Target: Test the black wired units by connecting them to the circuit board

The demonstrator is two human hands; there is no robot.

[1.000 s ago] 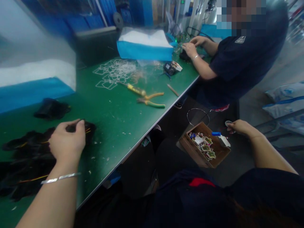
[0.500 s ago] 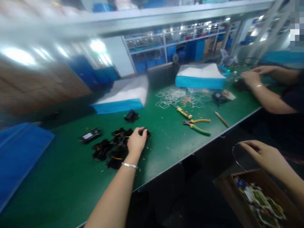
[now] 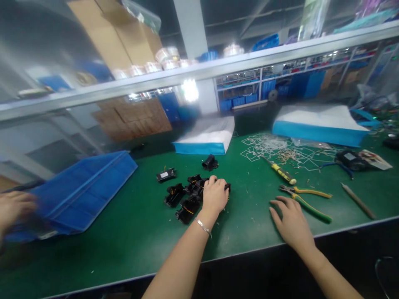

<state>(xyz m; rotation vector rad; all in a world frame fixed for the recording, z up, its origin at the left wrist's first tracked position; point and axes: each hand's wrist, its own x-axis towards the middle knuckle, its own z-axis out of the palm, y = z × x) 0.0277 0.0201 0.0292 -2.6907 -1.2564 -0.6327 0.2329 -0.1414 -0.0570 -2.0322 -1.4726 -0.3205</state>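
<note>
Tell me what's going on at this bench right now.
A person works at a green bench. Their left hand lies curled over a pile of small black plastic parts; whether it grips one is unclear. Their right hand rests flat and open on the bench, just short of yellow-and-green pliers, with a yellow-handled screwdriver beyond. At far left, another person's blurred hand is at a blue bin.

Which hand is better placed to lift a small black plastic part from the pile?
The left hand: it rests on the black plastic parts. The right hand lies flat on the green table, apart.
</note>
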